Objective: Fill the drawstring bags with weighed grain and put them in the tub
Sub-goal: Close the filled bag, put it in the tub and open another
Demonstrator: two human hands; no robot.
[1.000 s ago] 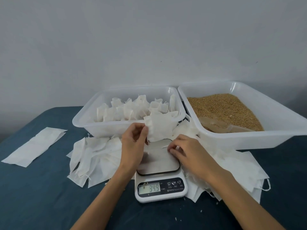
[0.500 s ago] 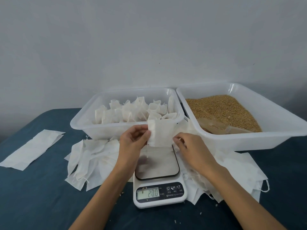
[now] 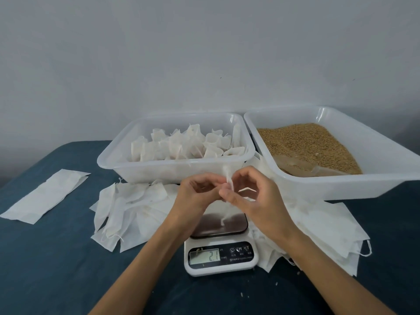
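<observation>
Blue cloth surface [image 3: 45,258]: scale [image 3: 221,258] at near edge, reading 2.1. Your left hand [image 3: 195,194] and right hand [image 3: 252,196], fingers curled, pinch one drawstring bag [image 3: 229,181] above it.

- Scale [image 3: 221,253]: centre front of table [image 3: 45,269], readout side nearest.
- Tub [image 3: 172,171]: behind scale, filled bags [image 3: 179,145] standing inside.
- Grain tub [image 3: 341,180]: right of tub, walls just beside each other; grain [image 3: 304,142] and scoop [image 3: 304,170] within.
- Empty bags, left pile [image 3: 131,208]: before tub, left of scale.
- Empty bags, right pile [image 3: 325,233]: before grain tub, right of scale.
- Flat strip [image 3: 43,196]: far left, apart.
- Left hand [image 3: 197,194] and right hand [image 3: 252,196]: above scale platform, pinching bag [image 3: 228,180] between them.
</observation>
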